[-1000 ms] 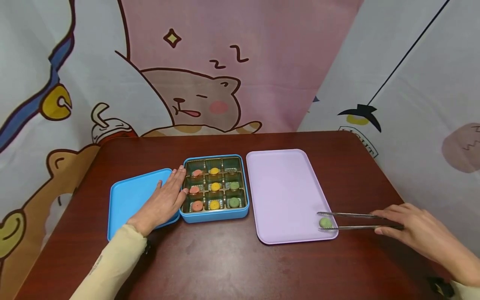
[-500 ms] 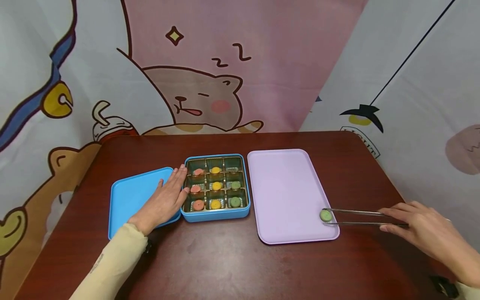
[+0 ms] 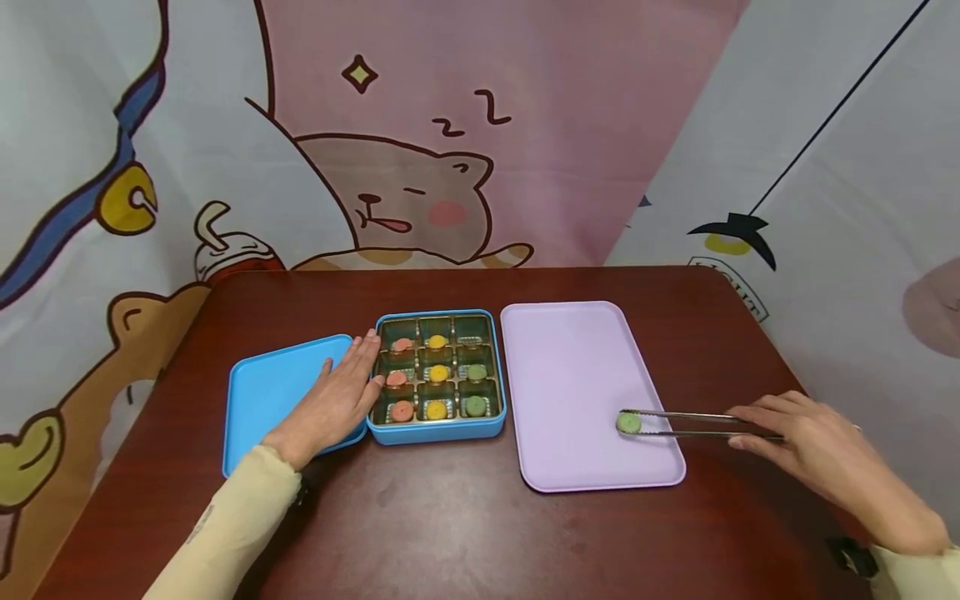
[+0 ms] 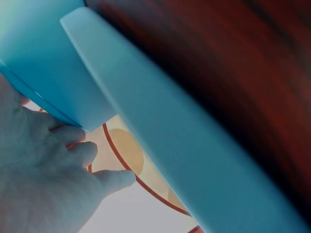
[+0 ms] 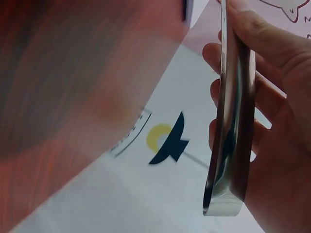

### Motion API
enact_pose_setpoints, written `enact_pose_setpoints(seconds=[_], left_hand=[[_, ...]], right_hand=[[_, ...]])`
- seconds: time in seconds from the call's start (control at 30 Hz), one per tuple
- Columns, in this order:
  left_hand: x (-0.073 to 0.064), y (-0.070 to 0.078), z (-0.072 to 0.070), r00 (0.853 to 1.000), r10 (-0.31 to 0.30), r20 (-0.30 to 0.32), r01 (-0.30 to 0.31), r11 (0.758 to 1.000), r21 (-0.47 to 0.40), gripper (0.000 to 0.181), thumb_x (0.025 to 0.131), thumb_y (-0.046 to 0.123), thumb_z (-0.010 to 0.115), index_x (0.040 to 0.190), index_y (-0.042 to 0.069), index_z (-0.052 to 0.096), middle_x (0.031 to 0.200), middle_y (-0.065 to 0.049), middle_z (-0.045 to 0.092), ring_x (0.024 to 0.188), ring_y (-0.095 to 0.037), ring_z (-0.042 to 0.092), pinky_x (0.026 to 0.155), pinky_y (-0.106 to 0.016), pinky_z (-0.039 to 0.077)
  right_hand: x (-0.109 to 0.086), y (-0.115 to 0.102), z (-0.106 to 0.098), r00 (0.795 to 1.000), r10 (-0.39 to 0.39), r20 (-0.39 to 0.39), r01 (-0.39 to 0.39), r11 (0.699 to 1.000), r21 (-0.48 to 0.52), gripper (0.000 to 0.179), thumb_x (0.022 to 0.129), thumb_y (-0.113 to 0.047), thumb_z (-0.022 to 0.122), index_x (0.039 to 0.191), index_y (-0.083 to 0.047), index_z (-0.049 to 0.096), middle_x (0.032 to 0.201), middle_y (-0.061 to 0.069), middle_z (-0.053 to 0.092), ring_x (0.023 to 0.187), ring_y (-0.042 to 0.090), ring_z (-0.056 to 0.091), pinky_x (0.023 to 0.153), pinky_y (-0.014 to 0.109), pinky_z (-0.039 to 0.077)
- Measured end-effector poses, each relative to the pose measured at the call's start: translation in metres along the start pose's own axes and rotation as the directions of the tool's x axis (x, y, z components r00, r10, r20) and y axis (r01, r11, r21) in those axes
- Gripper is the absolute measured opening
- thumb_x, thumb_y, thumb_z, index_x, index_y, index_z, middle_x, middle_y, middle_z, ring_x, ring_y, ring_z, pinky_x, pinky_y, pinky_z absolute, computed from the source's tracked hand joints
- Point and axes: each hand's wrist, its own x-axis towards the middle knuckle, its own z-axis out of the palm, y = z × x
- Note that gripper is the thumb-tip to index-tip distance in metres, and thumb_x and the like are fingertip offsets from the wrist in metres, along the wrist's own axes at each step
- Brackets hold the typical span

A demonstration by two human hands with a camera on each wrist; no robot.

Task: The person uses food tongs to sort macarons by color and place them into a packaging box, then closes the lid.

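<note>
My right hand [image 3: 806, 437] holds metal tongs [image 3: 697, 423] between thumb and fingers. Their bent end shows in the right wrist view, where the same hand [image 5: 286, 82] grips the tongs [image 5: 233, 131]. Between the tong tips is a small round green piece [image 3: 629, 423], over the right part of a lilac tray [image 3: 577, 375]. My left hand [image 3: 330, 408] lies with straight fingers against the left side of a blue box [image 3: 438, 432]. A gold-coloured divided insert in the box holds pink, yellow and green round pieces; its far right compartment has no piece in it.
A blue lid [image 3: 273, 396] lies on the dark red wooden table [image 3: 465, 517], partly under my left hand and forearm. Behind the table hangs a cartoon-printed cloth [image 3: 420, 192]. The lilac tray stands just right of the box.
The tongs have closed in on the green piece from both sides. Piece and tongs have then moved left over the tray with my right hand. My left hand stays against the box.
</note>
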Motion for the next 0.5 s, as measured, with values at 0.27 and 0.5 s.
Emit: enact_pose_setpoints(seconds=[0.27, 0.5], left_hand=[[0.0, -0.001, 0.0, 1.0, 0.015, -0.016, -0.015, 1.0, -0.001, 0.067, 0.114, 0.035, 0.038, 0.166, 0.004, 0.01, 0.173, -0.012, 0.006, 0.159, -0.035, 0.008, 0.119, -0.071, 0.011], [0.0, 0.001, 0.001, 1.0, -0.002, -0.005, 0.002, 1.0, -0.01, 0.067, 0.114, 0.036, 0.037, 0.167, 0.005, 0.009, 0.174, -0.01, 0.004, 0.159, -0.035, 0.007, 0.12, -0.069, 0.01]], right_hand=[[0.033, -0.017, 0.016, 1.0, -0.012, 0.004, 0.012, 0.998, 0.056, 0.043, 0.069, -0.027, 0.093, 0.107, -0.013, 0.082, 0.095, 0.0, 0.074, 0.09, 0.026, 0.064, 0.071, 0.052, 0.053], [0.039, -0.025, 0.023, 0.996, 0.043, 0.083, -0.05, 0.994, 0.096, 0.044, 0.074, -0.028, 0.093, 0.114, -0.014, 0.081, 0.101, 0.003, 0.075, 0.094, 0.025, 0.063, 0.074, 0.053, 0.055]])
